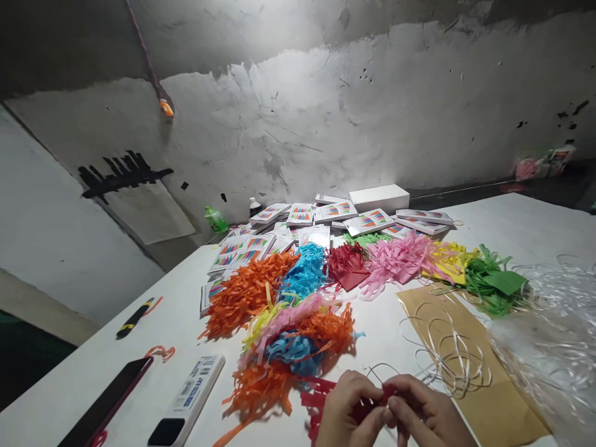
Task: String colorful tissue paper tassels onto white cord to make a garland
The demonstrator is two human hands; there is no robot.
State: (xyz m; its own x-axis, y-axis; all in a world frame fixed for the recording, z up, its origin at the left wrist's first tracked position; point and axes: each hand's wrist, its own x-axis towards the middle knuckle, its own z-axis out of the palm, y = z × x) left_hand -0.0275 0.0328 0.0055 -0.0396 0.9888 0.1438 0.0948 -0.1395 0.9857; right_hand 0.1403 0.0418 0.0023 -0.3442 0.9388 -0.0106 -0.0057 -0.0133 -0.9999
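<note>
My left hand [350,406] and my right hand [426,411] meet at the front edge of the view, their fingertips pinched together. Between them is red fringed paper [317,397], whose cut strips stick out left of my left hand. A thin pale cord [382,371] loops up just behind the fingertips; whether the fingers also grip it I cannot tell. Right behind my hands lies a mixed heap of orange fringed paper [333,329], blue fringed paper [293,351] and pink strips [291,316]. Coiled white cord [459,363] rests to the right on a brown paper sheet [510,403].
Printed flat boxes [300,214] pile up at the back beside a white box [379,198]. Pink fringe [400,254] and green fringe [498,282] line the middle. At left lie a phone [109,403], a white device [189,400] and a cutter [135,318]. Clear plastic [554,347] covers the right.
</note>
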